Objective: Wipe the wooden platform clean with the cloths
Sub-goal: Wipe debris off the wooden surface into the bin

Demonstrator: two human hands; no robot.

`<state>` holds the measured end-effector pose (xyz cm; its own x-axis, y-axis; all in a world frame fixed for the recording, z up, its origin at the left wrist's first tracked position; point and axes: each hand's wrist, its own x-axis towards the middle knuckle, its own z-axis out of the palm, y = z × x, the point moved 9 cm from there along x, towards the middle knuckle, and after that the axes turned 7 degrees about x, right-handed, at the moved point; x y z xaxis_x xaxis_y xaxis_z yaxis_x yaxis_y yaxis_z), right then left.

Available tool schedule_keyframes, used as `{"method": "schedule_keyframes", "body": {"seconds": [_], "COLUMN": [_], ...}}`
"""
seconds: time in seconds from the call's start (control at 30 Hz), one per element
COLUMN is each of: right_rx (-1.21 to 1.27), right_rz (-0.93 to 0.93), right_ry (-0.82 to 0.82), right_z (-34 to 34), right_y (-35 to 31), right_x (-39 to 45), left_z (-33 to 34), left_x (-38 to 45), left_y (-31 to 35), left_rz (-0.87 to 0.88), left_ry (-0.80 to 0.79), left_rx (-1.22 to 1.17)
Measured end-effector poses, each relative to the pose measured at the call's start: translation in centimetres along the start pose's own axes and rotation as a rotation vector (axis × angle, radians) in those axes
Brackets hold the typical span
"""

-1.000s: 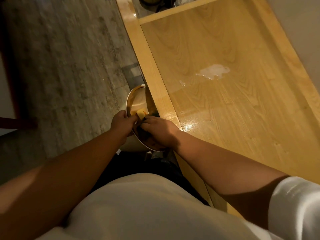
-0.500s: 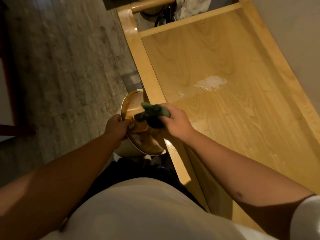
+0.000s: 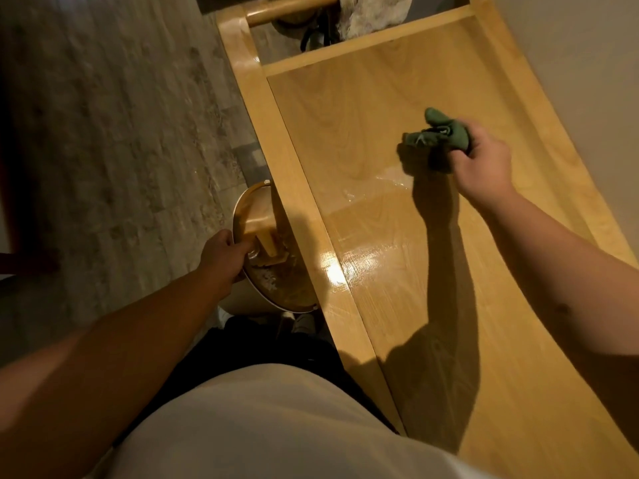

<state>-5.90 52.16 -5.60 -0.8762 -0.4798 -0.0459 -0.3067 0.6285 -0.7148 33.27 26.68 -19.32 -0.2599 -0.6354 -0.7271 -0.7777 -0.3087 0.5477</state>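
Head view looks steeply down past a white shirt (image 3: 262, 423) at a glossy wooden platform (image 3: 432, 278) that runs from 5 o'clock up to 12 o'clock, with a raised wooden rail (image 3: 297, 188) along its left edge and a pale wall (image 3: 587, 63) on its right.

At 2 o'clock the right hand (image 3: 484, 160) is curled into a loose fist around a bunched green cloth (image 3: 439, 131). The fingers wrap the cloth's near end, and its free folds stick out toward 10 o'clock. Whether the cloth touches the wood or hangs just above it cannot be told; the shadow of the hand and forearm lies on the boards directly below and toward 6 o'clock. A thin wet sheen (image 3: 383, 183) lies on the platform just at the 8 o'clock side of the cloth, and a bright reflection (image 3: 337, 271) shines near the rail farther toward 7 o'clock.

At 9 o'clock from the frame's centre the left hand (image 3: 224, 254) is closed on the near rim of a white bucket (image 3: 273, 250) that stands on the grey plank floor (image 3: 121, 133), tight against the outer side of the rail. Murky water fills the bucket and mirrors the rail. Whether the fingers also grip something inside the rim cannot be told.

Black trousers (image 3: 276, 347) show between the shirt and the bucket.
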Motion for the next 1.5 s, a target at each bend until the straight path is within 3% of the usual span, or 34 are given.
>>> {"method": "schedule_keyframes", "body": {"seconds": [0.07,0.13,0.2,0.33,0.7,1.5], "right_rx": [-0.184,-0.323,-0.381,-0.427,-0.409,-0.416], "right_rz": [-0.03,0.053,0.119,0.059,-0.169,-0.477], "right_ry": [-0.057,-0.186,-0.212,-0.251,-0.397,-0.68], "right_z": [1.1,3.7,5.2,6.1,9.9,23.2], "right_y": [2.4,5.5,7.2,6.6,2.9,-9.7], "right_x": [-0.1,-1.2,-1.8,-1.4,-3.7,-14.6], "left_z": [0.1,0.1,0.1,0.3,0.2,0.2], "left_x": [0.1,0.3,0.3,0.5,0.2,-0.8], "left_y": [-0.2,-0.3,-0.3,-0.3,0.1,0.6], "left_rz": [-0.002,-0.001,0.0,0.003,-0.011,-0.009], "left_ry": [0.005,0.015,0.027,0.022,0.015,0.011], "left_rx": [-0.009,-0.014,-0.014,-0.018,0.0,0.023]}}
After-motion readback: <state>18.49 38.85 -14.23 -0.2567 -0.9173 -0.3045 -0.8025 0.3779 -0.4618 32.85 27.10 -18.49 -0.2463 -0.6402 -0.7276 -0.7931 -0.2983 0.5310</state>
